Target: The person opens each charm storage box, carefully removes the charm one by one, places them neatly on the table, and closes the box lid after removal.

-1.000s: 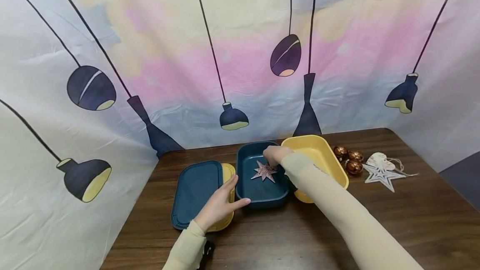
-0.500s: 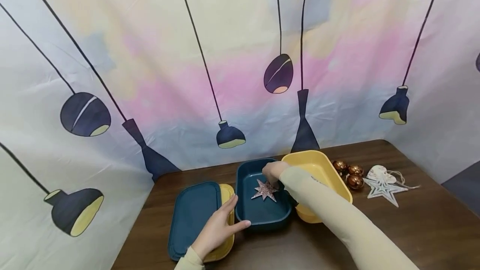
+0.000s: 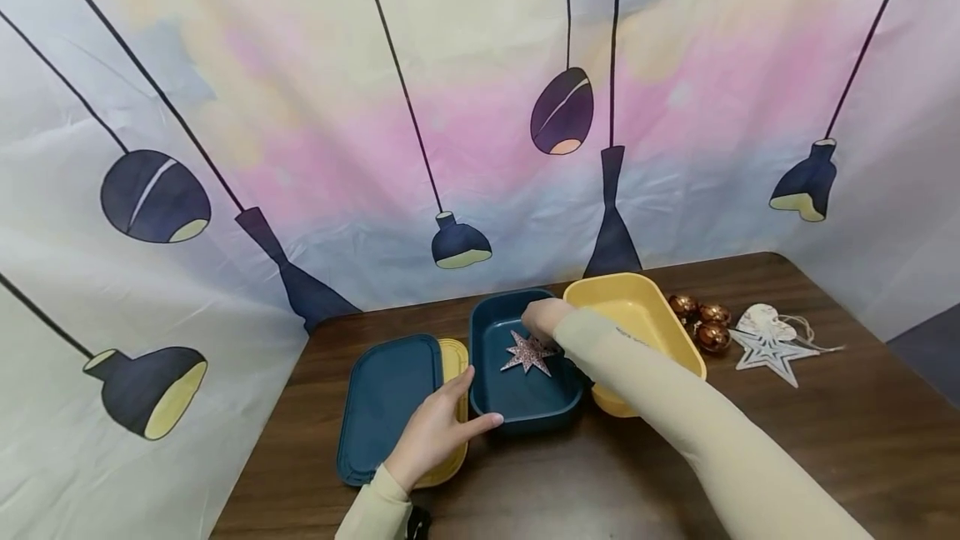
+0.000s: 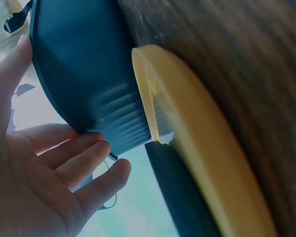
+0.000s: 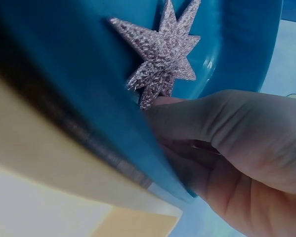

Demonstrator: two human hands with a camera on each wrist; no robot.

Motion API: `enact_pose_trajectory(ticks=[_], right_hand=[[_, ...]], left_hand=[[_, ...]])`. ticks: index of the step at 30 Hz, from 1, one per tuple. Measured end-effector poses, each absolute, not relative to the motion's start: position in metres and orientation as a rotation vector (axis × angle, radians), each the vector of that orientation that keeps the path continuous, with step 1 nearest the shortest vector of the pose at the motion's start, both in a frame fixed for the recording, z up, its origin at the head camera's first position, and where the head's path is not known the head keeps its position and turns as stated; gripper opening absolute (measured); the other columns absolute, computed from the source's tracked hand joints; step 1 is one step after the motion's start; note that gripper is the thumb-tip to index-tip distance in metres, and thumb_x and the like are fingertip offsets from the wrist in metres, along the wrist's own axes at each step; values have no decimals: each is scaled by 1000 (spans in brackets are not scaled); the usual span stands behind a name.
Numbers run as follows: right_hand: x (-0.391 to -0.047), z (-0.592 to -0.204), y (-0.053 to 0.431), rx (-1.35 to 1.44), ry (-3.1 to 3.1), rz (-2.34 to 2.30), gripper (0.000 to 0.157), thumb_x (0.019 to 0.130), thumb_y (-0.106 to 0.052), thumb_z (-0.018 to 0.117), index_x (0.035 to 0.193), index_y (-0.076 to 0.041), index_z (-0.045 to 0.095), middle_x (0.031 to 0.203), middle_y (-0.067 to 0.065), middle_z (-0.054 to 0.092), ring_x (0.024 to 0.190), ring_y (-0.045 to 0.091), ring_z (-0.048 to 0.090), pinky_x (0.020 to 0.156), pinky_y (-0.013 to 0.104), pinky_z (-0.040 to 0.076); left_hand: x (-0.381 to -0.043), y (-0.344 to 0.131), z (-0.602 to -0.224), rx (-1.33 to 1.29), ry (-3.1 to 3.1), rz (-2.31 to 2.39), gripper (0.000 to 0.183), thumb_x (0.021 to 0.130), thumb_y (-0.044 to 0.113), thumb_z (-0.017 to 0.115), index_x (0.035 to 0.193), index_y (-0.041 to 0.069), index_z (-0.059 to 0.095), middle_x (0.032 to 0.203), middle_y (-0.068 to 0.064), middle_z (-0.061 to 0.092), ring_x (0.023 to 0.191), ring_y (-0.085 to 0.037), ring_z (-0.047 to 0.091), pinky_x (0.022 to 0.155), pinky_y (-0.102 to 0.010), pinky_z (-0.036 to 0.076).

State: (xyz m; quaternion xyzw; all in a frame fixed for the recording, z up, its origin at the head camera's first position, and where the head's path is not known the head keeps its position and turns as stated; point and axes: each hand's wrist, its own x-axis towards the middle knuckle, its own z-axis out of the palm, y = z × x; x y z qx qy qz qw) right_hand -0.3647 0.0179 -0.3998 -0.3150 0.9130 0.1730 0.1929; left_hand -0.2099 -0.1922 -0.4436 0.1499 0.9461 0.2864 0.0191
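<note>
A glittery pink star ornament (image 3: 528,353) with several points is inside the dark blue box (image 3: 517,422). My right hand (image 3: 545,317) reaches over that box's right side and pinches one point of the star (image 5: 162,57) between thumb and fingers; the fingertips are partly hidden. My left hand (image 3: 435,433) lies along the box's left side, thumb at the front rim and fingers extended. In the left wrist view, the left hand's fingertips (image 4: 96,140) touch the box's rim.
Left of the box lie a dark blue lid (image 3: 390,407) and a yellow lid (image 3: 453,357) under it. A yellow box (image 3: 630,315) stands at right. Beyond it are copper baubles (image 3: 711,336), a white heart ornament (image 3: 763,322) and a white star ornament (image 3: 772,354).
The head view tilts up and back down. Both hands and the pink star keep almost the same places at the blue box.
</note>
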Motion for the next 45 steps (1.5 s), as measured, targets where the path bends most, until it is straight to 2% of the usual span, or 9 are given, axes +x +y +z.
enact_pose_trajectory(ticks=[9,13,19,22,26,31,37,45], right_hand=[[-366,-391,17,-875,2641,447,17,97,2,62,85,-10,64,67,1,35,61,14,33,58,28,31],[-365,-390,17,-864,2641,449,16,97,0,62,85,-10,66,67,1,40,61,14,36,59,28,32],[-376,-398,15,-800,2586,383,16,98,0,61,89,-9,69,75,3,52,65,17,43,60,29,36],[-381,-403,13,-784,2550,354,15,96,-2,64,84,-9,69,76,4,56,64,17,45,58,29,38],[-382,-410,11,-777,2514,332,20,95,-2,65,76,-9,63,70,2,46,59,16,38,56,29,33],[-377,-411,11,-799,2512,322,31,98,0,59,71,-14,52,65,-1,29,54,14,23,53,30,26],[-371,-410,15,-837,2520,243,33,100,-4,57,70,-15,49,60,-1,30,50,14,23,51,30,26],[-371,-402,16,-917,2554,208,38,101,-6,55,65,-16,50,56,-3,31,47,12,27,49,26,27]], left_hand=[[-211,-192,-438,469,2965,888,93,88,62,69,155,5,39,157,-17,39,141,-38,42,108,-59,40],[-211,-191,-438,477,2973,876,96,87,66,67,155,4,39,156,-18,40,140,-38,43,107,-58,42],[-211,-190,-437,461,2973,882,94,87,63,69,155,4,39,156,-17,40,140,-38,43,107,-58,42],[-211,-189,-438,454,2979,872,94,87,64,68,155,5,40,156,-17,41,140,-37,44,106,-58,42],[-211,-189,-439,447,2975,874,95,86,65,68,155,6,39,156,-17,41,139,-37,44,106,-58,42],[-209,-190,-441,443,2955,890,94,87,63,69,156,7,38,154,-17,43,139,-38,45,106,-58,43],[-208,-190,-443,446,2944,892,96,87,66,67,156,6,37,154,-18,44,138,-38,45,105,-58,43],[-208,-189,-443,433,2942,899,91,89,59,70,156,6,37,153,-17,44,138,-37,45,105,-58,43]])
